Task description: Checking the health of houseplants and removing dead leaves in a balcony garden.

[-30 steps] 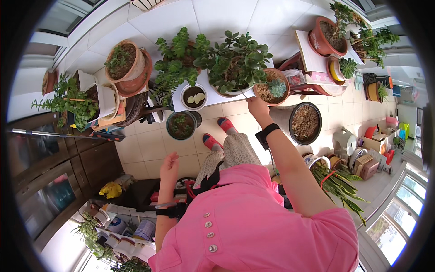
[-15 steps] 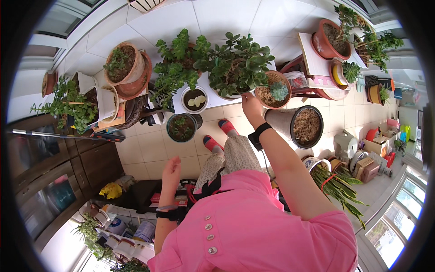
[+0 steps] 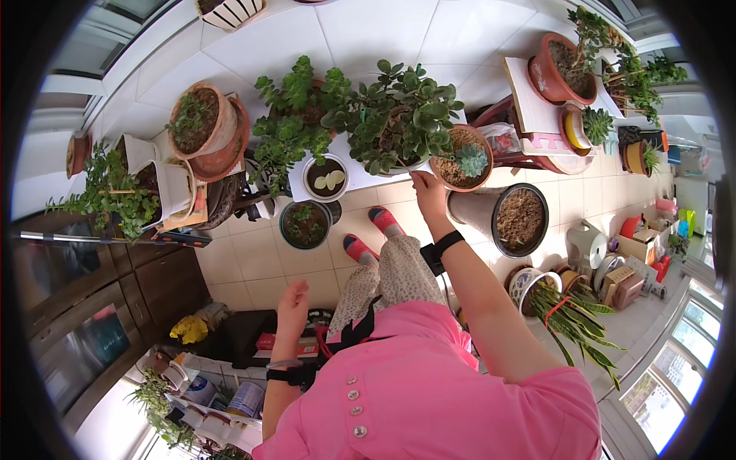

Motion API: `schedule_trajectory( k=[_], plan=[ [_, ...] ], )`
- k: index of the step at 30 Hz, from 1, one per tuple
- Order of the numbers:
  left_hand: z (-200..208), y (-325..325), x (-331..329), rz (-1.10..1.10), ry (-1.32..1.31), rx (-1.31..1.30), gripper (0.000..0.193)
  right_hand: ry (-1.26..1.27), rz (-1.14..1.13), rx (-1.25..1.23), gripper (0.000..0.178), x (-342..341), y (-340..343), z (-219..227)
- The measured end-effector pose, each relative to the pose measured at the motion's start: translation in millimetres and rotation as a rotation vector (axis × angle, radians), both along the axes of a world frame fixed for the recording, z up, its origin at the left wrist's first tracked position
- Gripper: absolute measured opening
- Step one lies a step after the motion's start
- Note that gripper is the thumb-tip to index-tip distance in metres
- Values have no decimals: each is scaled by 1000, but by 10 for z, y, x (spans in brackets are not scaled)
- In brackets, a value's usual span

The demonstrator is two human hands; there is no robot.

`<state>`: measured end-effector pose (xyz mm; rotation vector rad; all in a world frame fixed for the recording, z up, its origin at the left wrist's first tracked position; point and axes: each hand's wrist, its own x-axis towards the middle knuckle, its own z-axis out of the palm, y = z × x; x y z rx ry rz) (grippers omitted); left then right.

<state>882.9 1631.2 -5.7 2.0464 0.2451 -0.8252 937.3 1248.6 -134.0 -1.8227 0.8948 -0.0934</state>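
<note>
My right hand (image 3: 432, 198) reaches to the near rim of a white flowerpot (image 3: 399, 170). Its fingertips are closed on that rim. A bushy jade plant (image 3: 402, 115) with thick dark leaves fills the pot and hides most of its soil. Just right of my fingers is a terracotta pot (image 3: 460, 184) with a pale blue-green rosette succulent (image 3: 471, 159). On the left, a small white pot (image 3: 326, 178) holds pale cut leaf pieces lying on dark soil. My left hand (image 3: 292, 305) hangs in the air over the floor, fingers loosely bent, with nothing in it.
A tall grey pot (image 3: 498, 218) of dry soil lies tilted right of my right forearm. A teal-rimmed pot (image 3: 305, 225) stands before the white table (image 3: 364, 182). Snake plants (image 3: 575, 318) are at right, a dark cabinet (image 3: 169, 276) at left.
The whole view has shifted slightly, so the table and pots sit a little lower. My right hand stays at the pot's rim; my left hand's fingers are somewhat more bent.
</note>
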Motion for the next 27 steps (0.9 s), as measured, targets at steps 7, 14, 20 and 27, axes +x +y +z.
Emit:
schedule_trajectory(
  k=[7, 14, 20, 27],
  plan=[
    [-66, -42, -49, 15, 44, -11, 31, 25, 0, 99, 24, 202, 1, -285],
    [-75, -68, -101, 11, 74, -12, 32, 27, -74, 127, 21, 350, 104, -212],
    [-147, -66, -138, 20, 47, -31, 32, 60, -22, -60, 24, 381, 126, -214],
    [-144, -119, -121, 14, 27, -8, 29, 92, 18, -56, 26, 302, 14, -337]
  ],
)
